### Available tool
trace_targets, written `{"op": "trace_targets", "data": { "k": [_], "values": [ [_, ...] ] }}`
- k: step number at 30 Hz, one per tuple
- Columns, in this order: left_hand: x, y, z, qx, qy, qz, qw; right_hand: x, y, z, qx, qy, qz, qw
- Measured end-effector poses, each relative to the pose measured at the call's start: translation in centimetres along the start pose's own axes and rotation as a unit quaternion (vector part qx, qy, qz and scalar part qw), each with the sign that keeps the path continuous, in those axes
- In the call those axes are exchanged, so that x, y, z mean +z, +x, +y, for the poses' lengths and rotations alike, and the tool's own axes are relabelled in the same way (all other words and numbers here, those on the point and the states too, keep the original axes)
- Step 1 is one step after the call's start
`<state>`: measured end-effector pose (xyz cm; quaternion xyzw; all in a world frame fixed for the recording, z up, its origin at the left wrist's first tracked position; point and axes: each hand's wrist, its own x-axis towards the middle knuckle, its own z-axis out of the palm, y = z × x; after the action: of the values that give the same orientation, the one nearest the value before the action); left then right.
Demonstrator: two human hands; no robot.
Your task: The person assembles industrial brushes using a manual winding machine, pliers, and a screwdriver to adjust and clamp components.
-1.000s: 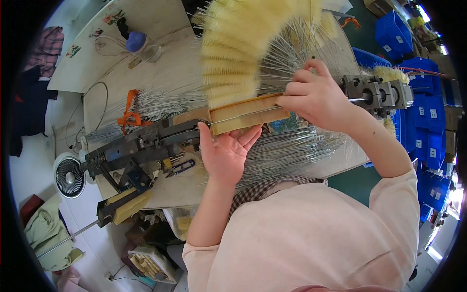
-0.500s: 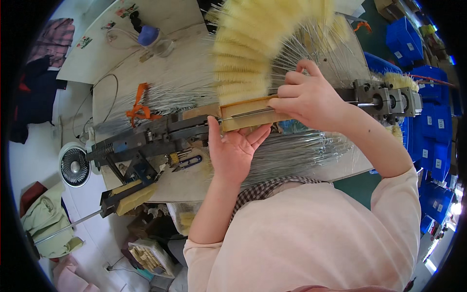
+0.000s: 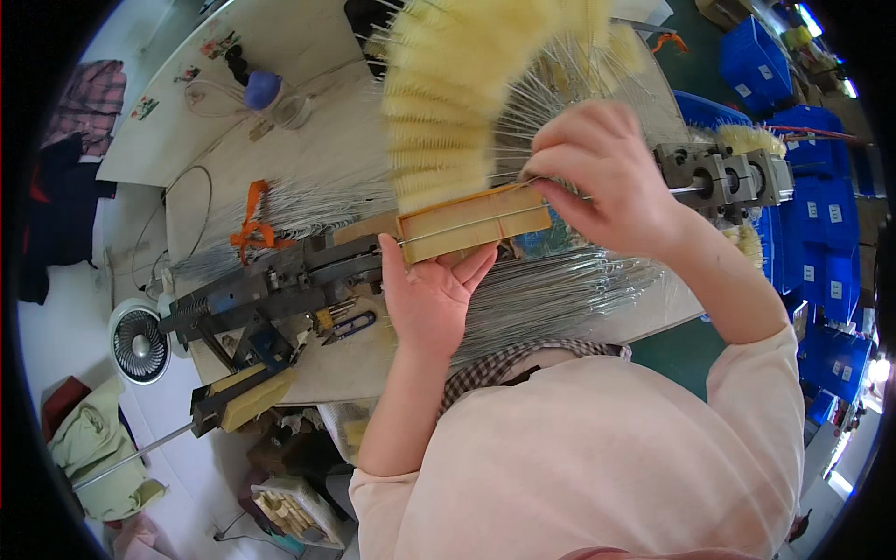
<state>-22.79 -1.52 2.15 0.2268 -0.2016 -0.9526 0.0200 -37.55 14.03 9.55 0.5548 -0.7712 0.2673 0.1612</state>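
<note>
A shallow, long yellow tray [image 3: 474,224] lies tilted across the bench, with a thin metal wire running lengthwise over it. My left hand [image 3: 427,303] is palm up beneath it, fingers spread and partly hidden under the tray, thumb by its left end. Just above the tray's right end, my right hand [image 3: 597,173] is blurred, thumb and fingers pinched on what looks like a thin wire [image 3: 534,178]. Behind the tray, yellow bristle brushes [image 3: 443,121] on wire stems fan out in a curved row. A dark metal machine [image 3: 271,289] stands left of the tray.
Bundles of bare wires [image 3: 551,289] lie in front of the tray, near blue thread snips [image 3: 353,325]. A metal clamp block [image 3: 723,177] stands to the right, with blue bins [image 3: 826,233] beyond. Orange ties [image 3: 254,224] and a small fan [image 3: 140,343] are at left.
My right hand has lifted away from the tray's right end, uncovering more of the tray. My left hand stays under it. The whole view has shifted slightly.
</note>
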Motion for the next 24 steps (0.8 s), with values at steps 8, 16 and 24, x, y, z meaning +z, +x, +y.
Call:
{"op": "trace_targets", "data": {
  "k": [8,16,24],
  "values": [
    [-0.4,-0.2,-0.4,0.011,-0.010,-0.017,1.000,-2.8,-4.5,-5.9,0.183,-0.021,-0.173,0.968],
    [-0.6,-0.1,-0.3,0.005,0.001,-0.061,0.998,-0.9,-4.6,-6.4,0.108,-0.110,-0.116,0.981],
    [0.3,-0.4,0.1,0.002,0.051,-0.011,0.999,0.2,-4.5,-7.3,0.117,-0.142,-0.166,0.969]
  ]
}}
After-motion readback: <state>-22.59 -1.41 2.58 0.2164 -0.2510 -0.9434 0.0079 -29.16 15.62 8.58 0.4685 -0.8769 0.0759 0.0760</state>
